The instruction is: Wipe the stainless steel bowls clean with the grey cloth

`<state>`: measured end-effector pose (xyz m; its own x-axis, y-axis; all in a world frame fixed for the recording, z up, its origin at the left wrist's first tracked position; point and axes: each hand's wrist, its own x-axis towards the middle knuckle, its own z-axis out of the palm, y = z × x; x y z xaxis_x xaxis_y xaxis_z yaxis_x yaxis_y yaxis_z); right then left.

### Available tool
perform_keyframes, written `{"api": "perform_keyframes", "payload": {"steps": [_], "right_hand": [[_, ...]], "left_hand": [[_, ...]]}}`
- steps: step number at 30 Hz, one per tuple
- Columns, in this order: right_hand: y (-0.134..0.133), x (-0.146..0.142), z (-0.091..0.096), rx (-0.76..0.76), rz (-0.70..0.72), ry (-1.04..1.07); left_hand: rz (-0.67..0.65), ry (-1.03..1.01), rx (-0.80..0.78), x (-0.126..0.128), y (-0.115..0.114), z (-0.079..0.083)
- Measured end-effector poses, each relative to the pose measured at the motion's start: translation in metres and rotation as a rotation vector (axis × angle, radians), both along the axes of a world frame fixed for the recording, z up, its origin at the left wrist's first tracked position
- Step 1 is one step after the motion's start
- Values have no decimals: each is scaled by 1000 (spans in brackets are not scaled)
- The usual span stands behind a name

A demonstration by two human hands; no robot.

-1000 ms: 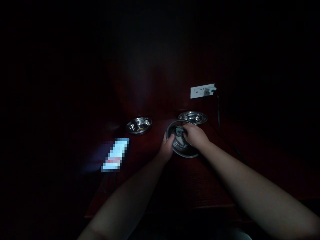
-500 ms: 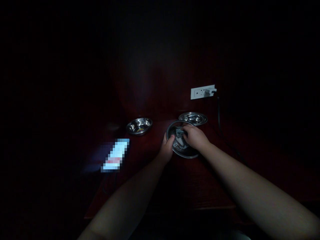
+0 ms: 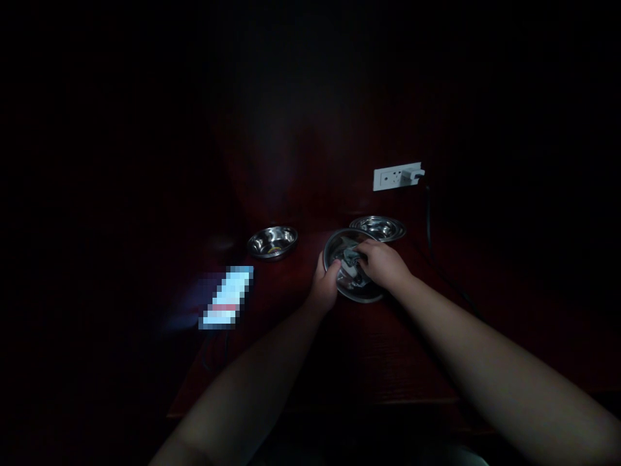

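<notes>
A shiny metal bowl [image 3: 365, 296] is tilted towards me above the dark red table. My left hand [image 3: 325, 285] grips its left rim, with the thumb inside and the fingers behind the wall. Inside the bowl, my right hand [image 3: 388, 265] pinches a crumpled greyish cloth [image 3: 352, 254] against the inner surface. The fingertips of the right hand are partly hidden by the cloth and the dim light.
Another metal bowl [image 3: 272, 243] with a small yellow spot inside stands at the back left. Stacked metal dishes [image 3: 383, 226] sit behind the held bowl. A lit, pixelated phone-like screen [image 3: 227, 299] lies left. A wall socket [image 3: 398, 176] holds a plug with a dark cable [image 3: 429, 220].
The right hand and cloth have shifted slightly within the bowl. My left hand keeps its hold on the rim. The whole view has moved a little.
</notes>
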<state>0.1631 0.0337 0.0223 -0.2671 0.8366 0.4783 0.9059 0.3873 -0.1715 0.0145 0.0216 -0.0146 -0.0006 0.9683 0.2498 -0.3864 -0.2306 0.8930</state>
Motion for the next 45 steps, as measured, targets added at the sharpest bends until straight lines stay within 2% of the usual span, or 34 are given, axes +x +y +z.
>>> {"api": "perform_keyframes", "payload": {"steps": [7, 14, 19, 24, 31, 35, 45], "right_hand": [[-1, 0, 2, -16, 5, -10], [-4, 1, 5, 12, 5, 23], [-4, 1, 6, 25, -18, 11], [-3, 0, 3, -35, -9, -30], [-6, -2, 1, -152, 57, -47], [-6, -1, -2, -195, 143, -29], [-14, -7, -3, -216, 344, 89]], "left_hand": [[70, 54, 83, -2, 2, -2], [113, 40, 55, -1, 2, 0], [103, 46, 55, -2, 4, -1], [101, 70, 101, -2, 1, 0], [165, 100, 113, -2, -1, 1], [160, 83, 120, -1, 0, 0], [164, 108, 127, 0, -1, 1]]}}
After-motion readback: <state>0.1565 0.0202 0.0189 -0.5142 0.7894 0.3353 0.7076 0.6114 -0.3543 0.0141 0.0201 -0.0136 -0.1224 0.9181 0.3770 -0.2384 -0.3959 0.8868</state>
